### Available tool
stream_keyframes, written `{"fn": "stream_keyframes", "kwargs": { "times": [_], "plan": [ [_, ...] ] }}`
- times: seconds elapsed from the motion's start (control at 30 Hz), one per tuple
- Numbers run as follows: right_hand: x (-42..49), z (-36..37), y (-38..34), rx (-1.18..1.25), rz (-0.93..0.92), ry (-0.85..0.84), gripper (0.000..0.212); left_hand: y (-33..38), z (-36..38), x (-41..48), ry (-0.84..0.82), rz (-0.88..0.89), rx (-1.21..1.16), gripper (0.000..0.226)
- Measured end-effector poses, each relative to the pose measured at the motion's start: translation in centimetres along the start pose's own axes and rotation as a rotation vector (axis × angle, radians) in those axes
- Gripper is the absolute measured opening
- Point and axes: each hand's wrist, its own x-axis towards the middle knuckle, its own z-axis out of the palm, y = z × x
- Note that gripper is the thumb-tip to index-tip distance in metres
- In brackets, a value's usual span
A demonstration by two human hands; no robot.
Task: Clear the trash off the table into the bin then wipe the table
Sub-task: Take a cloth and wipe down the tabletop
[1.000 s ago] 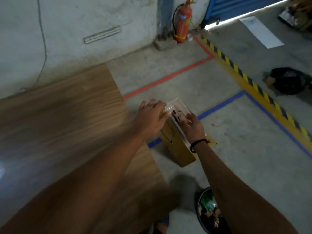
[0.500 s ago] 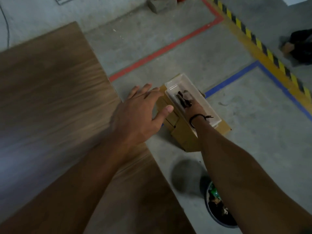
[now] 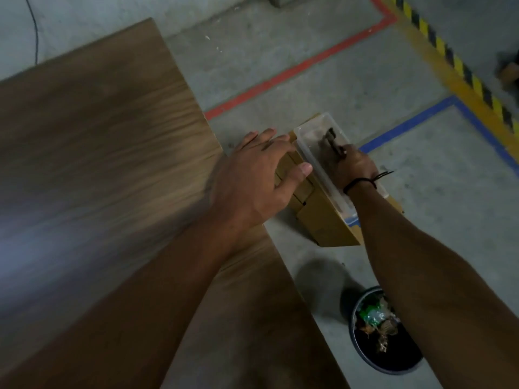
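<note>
Wood-grain table (image 3: 92, 169) fills my left side, bare where I can see it. Beside its right edge a cardboard box (image 3: 325, 223) stands on the concrete floor (image 3: 295, 51), carrying a clear plastic container (image 3: 314, 133). Since half a second ago my right hand (image 3: 351, 167) has gone deeper into that container; its fingers curl around a dark object (image 3: 331, 138), though I cannot tell what it is or how firm the grip is. My left hand (image 3: 258, 178) has slid rightward off the table edge and lies flat, fingers spread, on the box's side, holding nothing, thumb just beside the container wall. The bin (image 3: 365, 357), showing trash inside, sits on the floor under my right forearm, fuller in view than before.
</note>
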Motion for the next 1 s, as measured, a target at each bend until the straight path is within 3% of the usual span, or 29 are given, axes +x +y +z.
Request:
{"fn": "stream_keyframes", "kwargs": {
  "times": [0.23,0.43,0.53,0.7,0.87,1.0],
  "plan": [
    [-6.2,-10.6,-0.9,0.377,-0.188,0.288,0.037,0.4,-0.2,-0.2,0.011,-0.020,0.021,0.063],
    [-16.2,-16.8,-3.3,0.617,-0.271,0.180,0.036,1.4,-2.2,-1.3,0.009,0.067,0.025,0.043],
    [-21.1,-18.9,-4.9,0.689,-0.469,0.164,0.036,2.4,-5.5,-3.1,0.108,0.123,0.026,0.038],
    [-27.0,-19.2,-7.6,0.396,-0.746,0.079,0.042,1.8,-10.3,-12.3,0.207,-0.077,0.014,0.046],
    [-29.8,-15.7,-10.6,0.117,-0.786,-0.191,0.044,1.1,-11.9,-23.2,0.155,-0.312,-0.014,0.054],
    [-32.1,-12.6,-10.9,-0.114,-0.690,-0.263,0.054,0.5,-12.3,-29.9,0.139,-0.413,0.003,0.067]
  ]
}}
